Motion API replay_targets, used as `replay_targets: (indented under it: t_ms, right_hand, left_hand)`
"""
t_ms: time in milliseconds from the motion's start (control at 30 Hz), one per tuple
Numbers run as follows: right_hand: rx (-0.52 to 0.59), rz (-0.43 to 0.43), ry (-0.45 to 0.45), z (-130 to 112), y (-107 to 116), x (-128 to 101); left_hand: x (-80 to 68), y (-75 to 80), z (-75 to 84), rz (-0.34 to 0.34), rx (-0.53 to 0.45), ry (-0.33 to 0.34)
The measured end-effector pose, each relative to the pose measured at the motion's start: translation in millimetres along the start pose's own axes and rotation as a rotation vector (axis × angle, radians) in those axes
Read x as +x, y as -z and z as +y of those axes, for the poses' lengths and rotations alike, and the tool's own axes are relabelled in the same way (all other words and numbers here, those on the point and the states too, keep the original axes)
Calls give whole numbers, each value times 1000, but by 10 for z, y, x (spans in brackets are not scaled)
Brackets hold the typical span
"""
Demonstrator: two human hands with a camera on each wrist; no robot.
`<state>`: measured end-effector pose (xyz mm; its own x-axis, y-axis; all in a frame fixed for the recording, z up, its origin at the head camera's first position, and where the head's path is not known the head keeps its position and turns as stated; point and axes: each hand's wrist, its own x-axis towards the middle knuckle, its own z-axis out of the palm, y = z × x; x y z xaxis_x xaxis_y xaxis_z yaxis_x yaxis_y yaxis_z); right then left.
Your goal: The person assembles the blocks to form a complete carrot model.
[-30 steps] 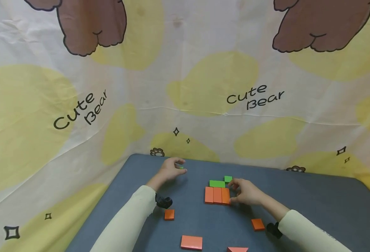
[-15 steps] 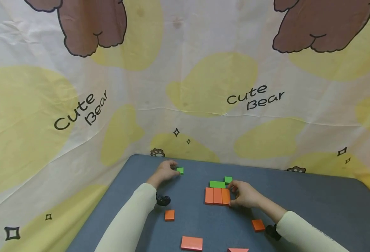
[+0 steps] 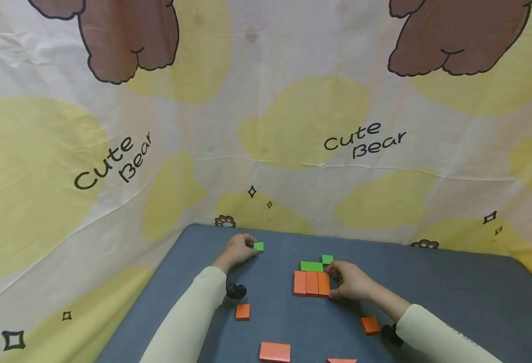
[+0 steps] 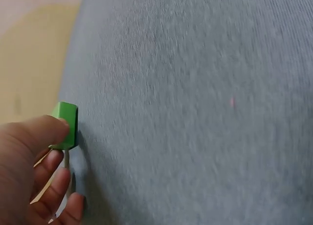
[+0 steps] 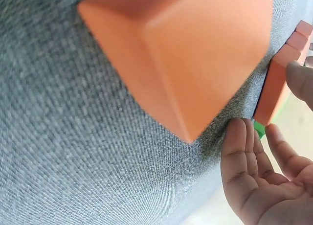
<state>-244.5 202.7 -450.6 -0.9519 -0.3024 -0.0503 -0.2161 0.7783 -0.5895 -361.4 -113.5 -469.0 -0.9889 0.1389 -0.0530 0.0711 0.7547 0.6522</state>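
Note:
At the table's far left, my left hand [image 3: 238, 249] pinches a small green block [image 3: 259, 247] between thumb and fingers. In the left wrist view this green block [image 4: 70, 123] is under the thumb, close to the table edge. Three orange blocks lie side by side in a row [image 3: 312, 284]. At their right end my right hand [image 3: 353, 281] spans the last orange block [image 3: 324, 285], thumb at its near end and index finger toward its far end. A green rectangular block [image 3: 311, 266] touches the back of the row, with a small green block [image 3: 327, 259] at its far right corner.
Loose on the grey table [image 3: 452, 297] lie an orange square block [image 3: 243, 312] to the left and another orange block [image 3: 370, 325] near the right wrist. A salmon rectangular block [image 3: 275, 352] and a partly cut-off block [image 3: 341, 360] are nearer. A printed curtain [image 3: 293, 131] hangs behind.
My left hand has moved slightly left and down, and the green block it holds now shows plainly beyond the fingertips. The right hand has barely shifted beside the orange row.

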Motion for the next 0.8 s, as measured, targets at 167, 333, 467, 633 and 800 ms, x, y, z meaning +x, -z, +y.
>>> replay_targets:
  t_ms: [167, 333, 467, 633, 800]
  right_hand:
    - [-8, 3, -3, -26, -5, -1]
    - [-22, 6, -31, -63, 9, -13]
    - [-21, 5, -49, -61, 18, -13]
    - [-39, 8, -53, -41, -4, 13]
    - [-36, 16, -65, -36, -25, 38]
  left_hand:
    - [-14, -76, 140, -17, -40, -50]
    - [-38, -244, 392, -59, -78, -115]
    - [-63, -380, 562, -93, -56, -156]
    - [-103, -491, 670, -124, 7, -190]
    - [-138, -537, 710, -130, 34, -188]
